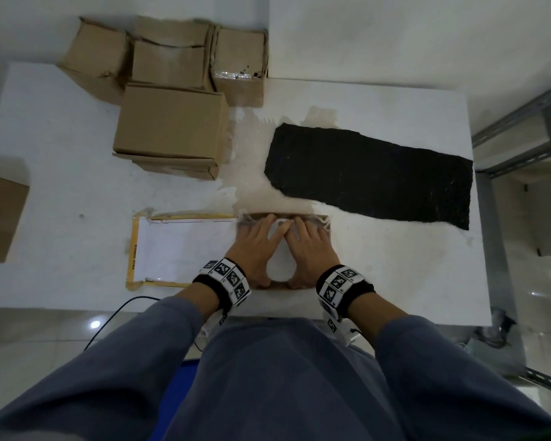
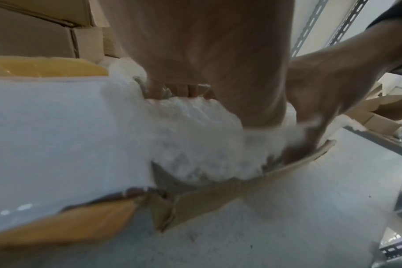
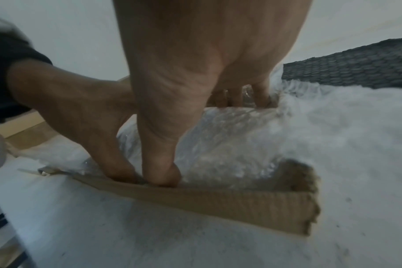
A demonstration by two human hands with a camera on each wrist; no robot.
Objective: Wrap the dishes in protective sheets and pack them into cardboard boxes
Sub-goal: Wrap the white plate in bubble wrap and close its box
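Clearly the packing is mid-way: at the near edge of the white table (image 1: 395, 265) both hands are pressing a bundle wrapped in bubble sheet (image 3: 230, 141) down into a shallow cardboard box (image 3: 252, 204). Whatever dish lies inside the wrap is hidden, so I cannot say what kind it is. The left hand (image 1: 255, 249) and the right hand (image 1: 306, 249) lie side by side over the bundle, fingers spread and reaching to its far edge, thumbs tucked down between the wrap and the near wall of the box; the wrist views show the fingers curling over the far side of the bundle, so each hand has hold of it rather than resting flat. The box walls look low and ragged at the right corner, and its flaps are not folded over, so closing it is still to do. Just left of the hands lies a flat white sheet bordered in yellow-brown (image 1: 185, 246), which may be an opened box or lid; I cannot tell which. Far and to the left stand several closed cardboard boxes (image 1: 172, 128), suggesting that earlier packs are finished, though their contents are unseen. To the right, well apart from the hands, lies a black sheet (image 1: 372, 176). No unwrapped dish is visible anywhere, so how many remain cannot be judged.
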